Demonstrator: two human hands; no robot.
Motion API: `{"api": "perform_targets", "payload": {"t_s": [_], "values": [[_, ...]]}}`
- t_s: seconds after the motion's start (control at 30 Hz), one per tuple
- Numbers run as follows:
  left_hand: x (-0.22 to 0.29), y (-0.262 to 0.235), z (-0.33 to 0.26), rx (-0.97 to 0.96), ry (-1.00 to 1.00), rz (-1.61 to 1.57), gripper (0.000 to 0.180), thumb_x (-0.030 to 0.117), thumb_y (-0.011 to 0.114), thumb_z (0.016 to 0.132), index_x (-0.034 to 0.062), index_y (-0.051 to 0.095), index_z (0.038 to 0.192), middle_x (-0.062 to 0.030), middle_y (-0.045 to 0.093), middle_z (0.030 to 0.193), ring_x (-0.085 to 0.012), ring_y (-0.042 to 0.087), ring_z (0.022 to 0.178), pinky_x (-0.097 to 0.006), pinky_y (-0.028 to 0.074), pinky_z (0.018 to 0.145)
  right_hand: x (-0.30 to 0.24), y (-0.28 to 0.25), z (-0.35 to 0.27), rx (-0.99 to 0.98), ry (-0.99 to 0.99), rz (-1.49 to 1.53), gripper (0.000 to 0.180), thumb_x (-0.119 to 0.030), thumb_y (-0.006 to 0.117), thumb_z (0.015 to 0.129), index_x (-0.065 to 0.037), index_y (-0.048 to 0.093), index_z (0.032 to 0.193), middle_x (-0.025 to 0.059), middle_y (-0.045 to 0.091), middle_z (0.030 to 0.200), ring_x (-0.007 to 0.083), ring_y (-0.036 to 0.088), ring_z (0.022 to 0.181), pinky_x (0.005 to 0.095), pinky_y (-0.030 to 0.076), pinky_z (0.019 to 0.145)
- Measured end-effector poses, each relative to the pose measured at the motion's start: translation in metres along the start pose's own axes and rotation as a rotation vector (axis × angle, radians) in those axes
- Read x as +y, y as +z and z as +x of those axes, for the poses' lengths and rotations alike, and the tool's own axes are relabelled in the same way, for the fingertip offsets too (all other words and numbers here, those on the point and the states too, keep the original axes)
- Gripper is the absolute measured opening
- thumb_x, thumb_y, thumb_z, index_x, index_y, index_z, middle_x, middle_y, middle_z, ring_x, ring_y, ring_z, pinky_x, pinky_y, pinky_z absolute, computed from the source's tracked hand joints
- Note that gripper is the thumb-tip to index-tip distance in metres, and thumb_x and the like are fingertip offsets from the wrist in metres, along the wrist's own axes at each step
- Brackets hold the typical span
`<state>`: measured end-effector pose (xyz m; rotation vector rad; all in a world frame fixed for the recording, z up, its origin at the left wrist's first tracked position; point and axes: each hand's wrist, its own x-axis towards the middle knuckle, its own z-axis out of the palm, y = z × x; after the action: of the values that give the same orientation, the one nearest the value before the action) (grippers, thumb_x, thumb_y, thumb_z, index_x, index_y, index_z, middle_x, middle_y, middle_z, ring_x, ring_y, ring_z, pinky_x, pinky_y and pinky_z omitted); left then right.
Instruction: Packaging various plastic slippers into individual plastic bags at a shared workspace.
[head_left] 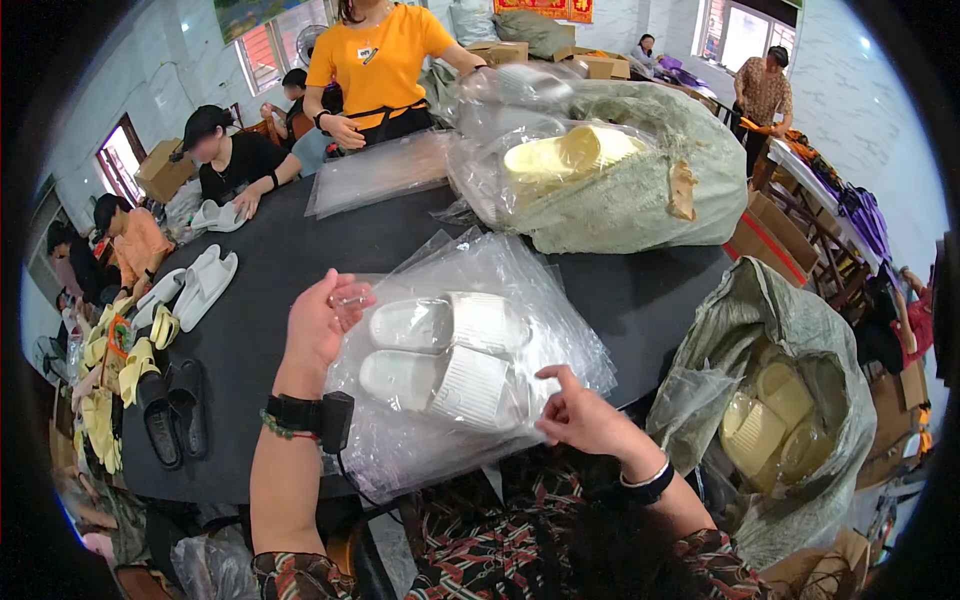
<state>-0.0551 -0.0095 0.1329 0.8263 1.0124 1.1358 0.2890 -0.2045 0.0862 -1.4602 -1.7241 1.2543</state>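
Observation:
A pair of white slide sandals (440,375) lies side by side inside a clear plastic bag (375,425), on a fanned stack of similar clear bags (570,340) at the table's near edge. My left hand (322,325) is at the bag's left side, its curled fingers on the plastic by the sandals' toe ends. At the other side, my right hand (585,415) pinches the plastic between thumb and fingers, its index finger sticking out. The sandals' ribbed straps show through the film.
Right of me stands a woven sack (690,370) with bagged yellow slides (765,425). A large sack (650,215) with bagged slides lies across the table (270,260). White slides (205,285) and black slides (170,405) sit at left. Several co-workers, one in an orange shirt (385,60), surround it.

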Motion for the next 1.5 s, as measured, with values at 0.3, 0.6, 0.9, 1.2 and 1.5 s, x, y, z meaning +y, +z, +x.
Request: {"api": "perform_targets", "payload": {"t_s": [0.3, 0.6, 0.9, 1.2, 1.5], "values": [[0.065, -0.032, -0.046, 0.155, 0.331, -0.100, 0.028, 0.033, 0.056, 0.102, 0.0061, 0.062, 0.109, -0.0104, 0.071, 0.104, -0.0244, 0.070, 0.091, -0.028, 0.052, 0.070, -0.050, -0.020, 0.028, 0.244, -0.349, -0.053, 0.049, -0.001, 0.065, 0.089, -0.006, 0.041, 0.131, 0.0089, 0.062, 0.079, 0.0197, 0.060, 0.068, 0.0337, 0.049, 0.062], [-0.050, -0.128, -0.059, 0.247, 0.017, -0.218, 0.024, 0.026, 0.052, 0.103, 0.0040, 0.058, 0.094, -0.0169, 0.070, 0.090, -0.0352, 0.071, 0.084, -0.034, 0.059, 0.067, 0.014, 0.006, 0.082, -0.028, -0.178, -0.498, 0.050, -0.005, 0.060, 0.084, -0.005, 0.043, 0.131, 0.0214, 0.065, 0.079, 0.0418, 0.064, 0.077, 0.0482, 0.050, 0.070], [-0.050, -0.081, -0.082, 0.198, -0.102, 0.054, 0.050, 0.045, 0.046, 0.103, -0.0041, 0.053, 0.109, -0.0232, 0.068, 0.095, -0.0377, 0.071, 0.080, -0.036, 0.059, 0.068, 0.016, -0.032, 0.033, -0.262, -0.031, -0.541, 0.049, -0.007, 0.062, 0.083, -0.004, 0.045, 0.129, 0.0212, 0.067, 0.079, 0.0414, 0.066, 0.079, 0.0489, 0.050, 0.069], [0.014, -0.082, -0.027, 0.136, -0.398, 0.308, 0.092, 0.075, 0.050, 0.088, -0.0113, 0.047, 0.121, -0.0278, 0.067, 0.095, -0.0424, 0.071, 0.069, -0.044, 0.062, 0.059, -0.015, -0.059, 0.147, 0.218, -0.061, -0.367, 0.043, -0.041, 0.071, 0.088, 0.001, 0.069, 0.095, 0.0204, 0.072, 0.091, 0.0376, 0.069, 0.088, 0.0420, 0.054, 0.077], [-0.033, -0.098, -0.005, 0.183, -0.329, 0.444, 0.018, 0.012, 0.062, 0.094, -0.0055, 0.060, 0.099, -0.0166, 0.069, 0.084, -0.0280, 0.072, 0.074, -0.032, 0.060, 0.060, 0.016, -0.058, 0.199, 0.080, 0.017, -0.247, 0.029, -0.028, 0.070, 0.087, 0.000, 0.070, 0.093, 0.0137, 0.071, 0.081, 0.0225, 0.071, 0.070, 0.0355, 0.055, 0.067]]}}
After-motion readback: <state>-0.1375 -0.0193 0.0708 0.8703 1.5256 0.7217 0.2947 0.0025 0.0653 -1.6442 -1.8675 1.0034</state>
